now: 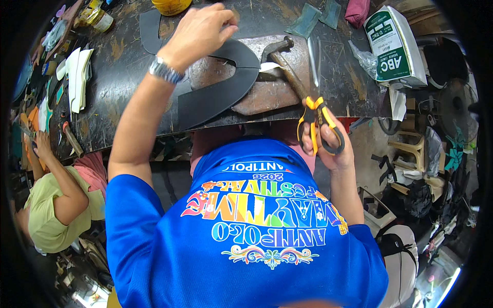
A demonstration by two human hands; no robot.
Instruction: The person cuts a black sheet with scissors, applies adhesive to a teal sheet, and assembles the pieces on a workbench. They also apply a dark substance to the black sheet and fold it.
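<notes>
Our left hand [197, 32] pinches the dark curved sheet [215, 97] on the counter [123, 61] — it looks thin, light and bendy, so we hold its edge. Our right hand [328, 141] is closed around yellow-handled scissors [317, 110] — blades shut.

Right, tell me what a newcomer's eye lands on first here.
First, the yellow-handled scissors gripped in the right hand at the near edge of the dark workbench, blades pointing away. Next, the left hand reaching forward onto a curved black cut-out sheet that lies over a worn metal block. A hammer lies on that block.
</notes>
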